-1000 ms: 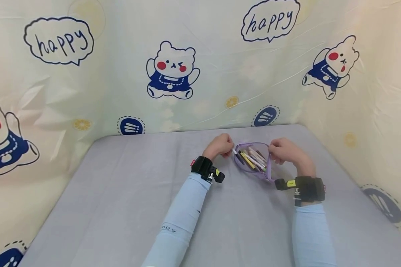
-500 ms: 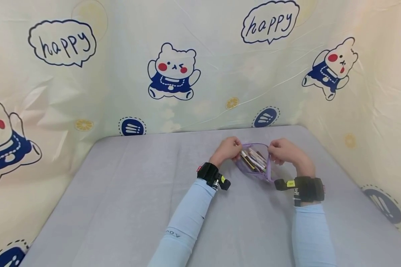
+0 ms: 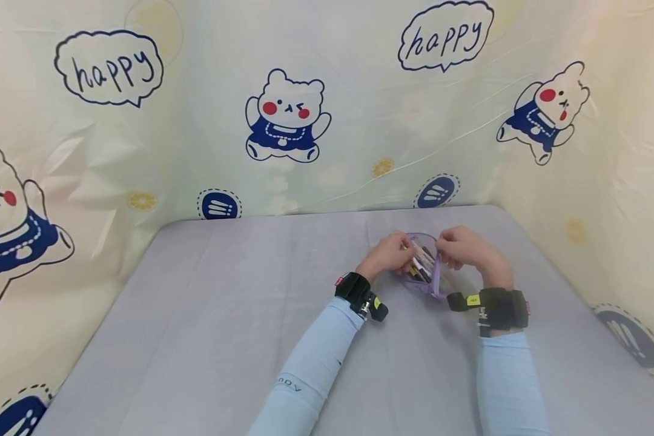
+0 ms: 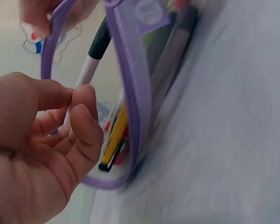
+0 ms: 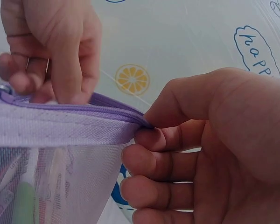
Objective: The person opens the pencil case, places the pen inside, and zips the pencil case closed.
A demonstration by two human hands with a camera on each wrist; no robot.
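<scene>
A purple mesh pencil pouch stands with its zip undone near the back of the table, several pens inside. My left hand is at the mouth of the pouch. Between its thumb and fingers it pinches a white pen with a dark cap, seen within the purple zip loop in the left wrist view. Beyond it a yellow pen lies in the pouch. My right hand pinches the corner of the zipped rim between thumb and forefinger, its other fingers curled below.
A grey cloth covers the table. Behind and at both sides hangs a patterned curtain with bears and lettering, meeting the table's back edge just past the pouch.
My left hand has moved right with the white pen, from beside the pouch to over its opening. The right hand keeps its grip on the rim, almost still.
</scene>
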